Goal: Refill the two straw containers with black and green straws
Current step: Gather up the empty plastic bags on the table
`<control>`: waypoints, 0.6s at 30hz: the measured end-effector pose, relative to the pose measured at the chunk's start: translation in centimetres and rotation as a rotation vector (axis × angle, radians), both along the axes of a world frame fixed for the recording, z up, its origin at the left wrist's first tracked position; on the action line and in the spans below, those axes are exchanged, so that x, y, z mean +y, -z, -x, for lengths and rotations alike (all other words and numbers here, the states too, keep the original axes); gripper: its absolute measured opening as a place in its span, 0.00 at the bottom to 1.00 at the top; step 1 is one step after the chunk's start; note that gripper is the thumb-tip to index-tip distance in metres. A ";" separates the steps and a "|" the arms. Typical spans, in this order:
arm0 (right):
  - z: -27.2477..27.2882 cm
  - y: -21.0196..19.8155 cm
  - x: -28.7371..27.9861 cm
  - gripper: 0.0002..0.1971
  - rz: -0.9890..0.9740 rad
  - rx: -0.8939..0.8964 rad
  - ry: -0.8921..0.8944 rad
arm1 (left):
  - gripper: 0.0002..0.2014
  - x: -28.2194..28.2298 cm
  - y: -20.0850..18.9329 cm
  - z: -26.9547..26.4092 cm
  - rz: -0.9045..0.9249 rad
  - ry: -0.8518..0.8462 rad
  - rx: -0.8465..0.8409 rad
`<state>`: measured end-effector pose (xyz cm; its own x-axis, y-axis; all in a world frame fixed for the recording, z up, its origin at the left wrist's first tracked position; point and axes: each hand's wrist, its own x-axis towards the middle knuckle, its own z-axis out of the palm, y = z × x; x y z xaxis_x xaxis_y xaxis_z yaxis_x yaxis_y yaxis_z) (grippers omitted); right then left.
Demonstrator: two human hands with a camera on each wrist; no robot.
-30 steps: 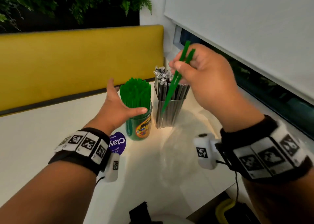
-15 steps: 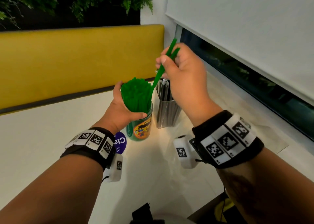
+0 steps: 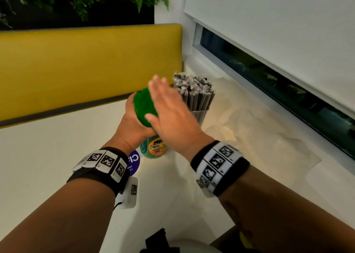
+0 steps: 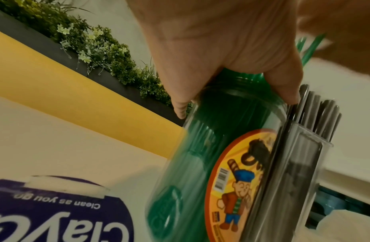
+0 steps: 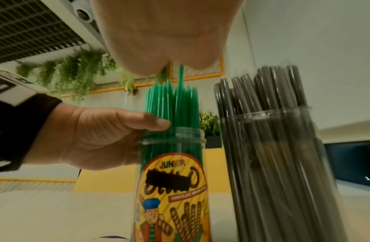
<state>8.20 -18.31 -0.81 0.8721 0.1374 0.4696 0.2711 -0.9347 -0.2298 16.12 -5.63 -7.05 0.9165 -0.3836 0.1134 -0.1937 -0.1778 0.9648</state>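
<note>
Left hand [image 3: 132, 127]: grip curled round green straws [image 3: 144, 106] at jar [image 5: 171, 188] mouth. Right hand [image 3: 171, 114]: grip wide, flat over straw tips. Black straws [image 3: 197, 93] container just beside, on bench [image 3: 48, 156].

Readable print near my fingers

On the jar [image 5: 171, 163] that my left fingers [image 5: 152, 123] hold at the neck, the round label [image 5: 171, 193] reads "JUNIOR" at the top; the big brand word under it is blacked out, and a red band lower down starts with "CHOCOLATE", the rest too blurred for me to read. A barcode [image 4: 221, 179] stands on the label's edge, its digits too small to read. On the desk below my left wrist lies a purple round sticker [image 4: 55, 211], upside down from my side, with "Clay…" in large white letters, cut off, and "Clean as you go" in small print. My wristbands [image 3: 217, 160] carry black-and-white square code markers, no words.
</note>
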 end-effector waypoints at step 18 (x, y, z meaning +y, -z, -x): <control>13.2 5.2 -16.5 0.32 -0.593 0.687 0.829 | 0.18 -4.7 1.3 13.1 -0.312 0.184 0.799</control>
